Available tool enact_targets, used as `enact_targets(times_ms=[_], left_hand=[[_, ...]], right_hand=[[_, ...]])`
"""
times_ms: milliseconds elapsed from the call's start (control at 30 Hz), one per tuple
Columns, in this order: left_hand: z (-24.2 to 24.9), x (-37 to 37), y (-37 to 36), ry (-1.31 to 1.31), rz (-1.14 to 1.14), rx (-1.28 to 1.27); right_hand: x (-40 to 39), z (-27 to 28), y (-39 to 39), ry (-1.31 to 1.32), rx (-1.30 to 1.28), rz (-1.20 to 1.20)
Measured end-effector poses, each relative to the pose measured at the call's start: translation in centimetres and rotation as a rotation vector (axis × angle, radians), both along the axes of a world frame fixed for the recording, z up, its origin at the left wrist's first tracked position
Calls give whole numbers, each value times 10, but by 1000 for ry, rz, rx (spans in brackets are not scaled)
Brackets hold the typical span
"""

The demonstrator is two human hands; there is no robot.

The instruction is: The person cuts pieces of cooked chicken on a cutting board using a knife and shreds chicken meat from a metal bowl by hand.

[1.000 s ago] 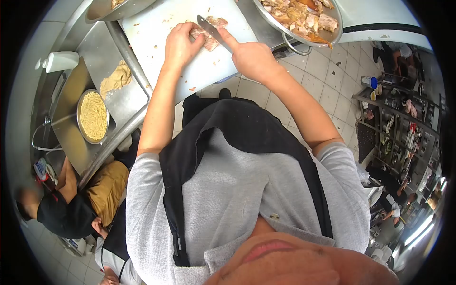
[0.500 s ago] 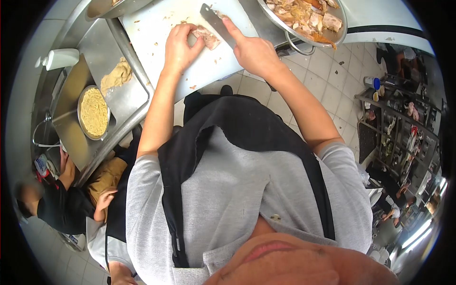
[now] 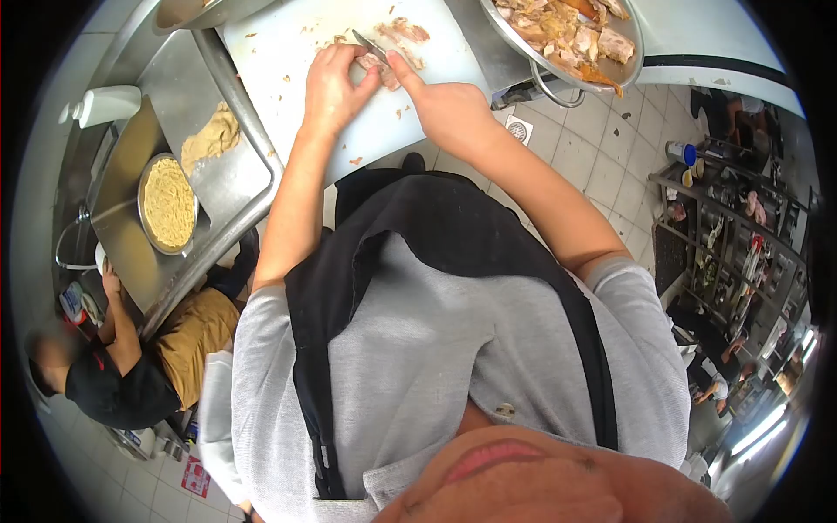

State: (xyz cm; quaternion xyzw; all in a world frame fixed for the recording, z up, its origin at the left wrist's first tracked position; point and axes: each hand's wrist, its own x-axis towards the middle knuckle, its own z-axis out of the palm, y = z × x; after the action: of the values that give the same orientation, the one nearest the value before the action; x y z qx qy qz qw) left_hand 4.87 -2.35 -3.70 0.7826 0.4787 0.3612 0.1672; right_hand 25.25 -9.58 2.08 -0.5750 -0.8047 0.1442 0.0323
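On a white cutting board (image 3: 270,87) lies a piece of cooked meat (image 3: 384,73). The closed fingers of my left hand (image 3: 336,90) pinch the meat at its left side. My right hand (image 3: 453,113) grips a knife (image 3: 370,44), its index finger stretched along the back of the blade, which is at the meat. Cut bits of meat (image 3: 407,31) lie beyond the knife, with small scraps scattered about the board. A metal bowl (image 3: 636,65) heaped with meat pieces stands right of the board.
At the left, a steel counter (image 3: 174,78) holds a yellowish mass (image 3: 214,137), a round pan (image 3: 193,228) of pale yellow food and a white bottle (image 3: 109,105). A person (image 3: 122,375) stands at the lower left. A metal rack (image 3: 741,227) is far right.
My right hand has moved left with the knife, bringing the blade onto the meat. More cut meat lies beyond the knife. The nearer person at the lower left has mostly left view.
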Motion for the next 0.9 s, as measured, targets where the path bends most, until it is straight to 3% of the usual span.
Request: enact_targets(times_ms=[233, 600, 900], left_hand=[[-2, -6, -4, -32, 32, -6], [1, -4, -5, -15, 23, -31], [-1, -7, -2, 22, -8, 65]], right_hand=[[25, 7, 8, 159, 13, -177], [9, 17, -12, -36, -44, -20], [-2, -2, 0, 11, -53, -3]])
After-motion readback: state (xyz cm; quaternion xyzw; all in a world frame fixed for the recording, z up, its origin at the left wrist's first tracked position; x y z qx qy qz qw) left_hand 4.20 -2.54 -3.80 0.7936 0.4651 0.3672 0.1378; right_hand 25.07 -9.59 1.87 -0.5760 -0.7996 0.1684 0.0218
